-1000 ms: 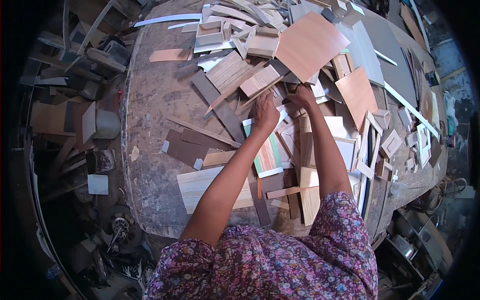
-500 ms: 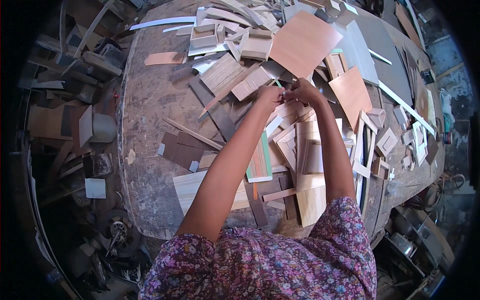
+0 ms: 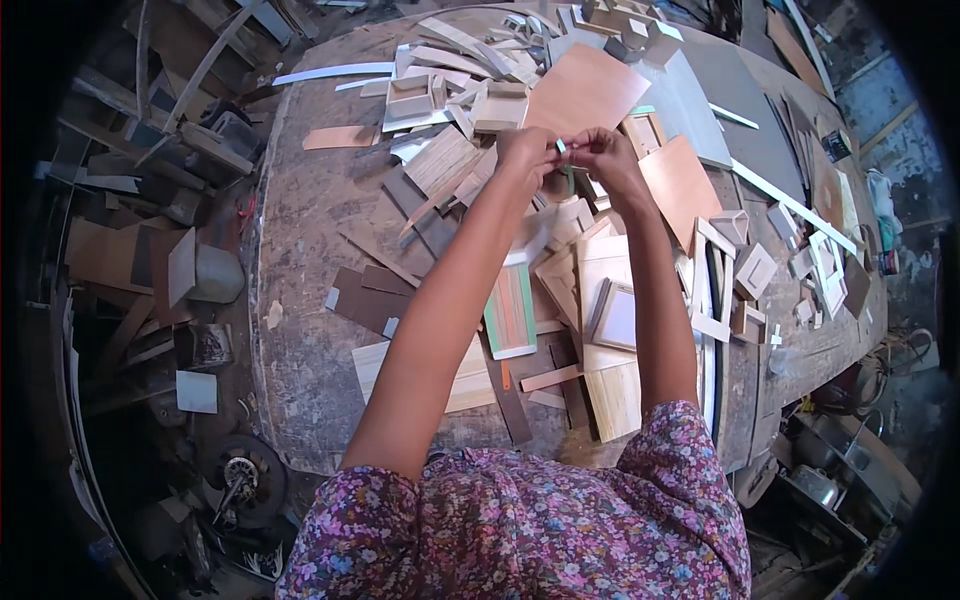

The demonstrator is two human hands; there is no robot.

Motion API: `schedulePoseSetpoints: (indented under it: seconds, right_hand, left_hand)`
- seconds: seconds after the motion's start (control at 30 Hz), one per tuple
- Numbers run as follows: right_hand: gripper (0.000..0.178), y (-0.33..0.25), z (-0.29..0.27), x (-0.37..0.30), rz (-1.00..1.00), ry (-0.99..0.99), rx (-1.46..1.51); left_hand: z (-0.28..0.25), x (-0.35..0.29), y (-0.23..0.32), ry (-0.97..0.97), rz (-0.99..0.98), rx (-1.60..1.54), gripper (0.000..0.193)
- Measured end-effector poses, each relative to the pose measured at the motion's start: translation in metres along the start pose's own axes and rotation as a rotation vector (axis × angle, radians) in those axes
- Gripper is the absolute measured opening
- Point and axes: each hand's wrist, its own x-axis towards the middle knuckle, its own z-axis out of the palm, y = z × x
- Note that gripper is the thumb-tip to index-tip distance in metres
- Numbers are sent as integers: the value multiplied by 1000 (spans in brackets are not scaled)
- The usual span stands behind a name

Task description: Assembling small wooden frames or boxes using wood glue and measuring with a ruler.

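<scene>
Because only a little bit peeks out, the small green and white piece [image 3: 561,146] is hard to make out. It is between the left hand [image 3: 522,154], which pinches it, and the right hand [image 3: 611,160], whose grip I cannot tell. They hide the near end of a big tan board [image 3: 588,88].

Passable along the left of the brown wooden counter [image 3: 300,220], outside the dark-brown rectangular boards [image 3: 365,302]. Blocked just beyond the left fingers [image 3: 545,149] and right fingers [image 3: 588,143] by the large tan square wooden sheet [image 3: 590,88]. Narrowed between them by 1 thin green strip [image 3: 570,181]. Crowded nearer by the green-edged striped wooden panel [image 3: 512,315] and wood-framed pale rectangular panel [image 3: 614,317].
</scene>
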Motion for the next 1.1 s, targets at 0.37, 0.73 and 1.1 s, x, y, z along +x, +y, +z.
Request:
schedulePoseSetpoints:
  seconds: [0.37,0.73,1.1]
  right_hand:
    - [20,-19,6,-47,-149,87,-146]
    - [12,106,33,-250,30,16,-118]
    - [29,99,75,-357,190,300,-464]
  left_hand:
    - [-5,-42,-12,-165,-2,89,5]
    - [-74,-164,-172,-143,-269,163,29]
    - [-84,-212,-176,-176,-136,25,15]
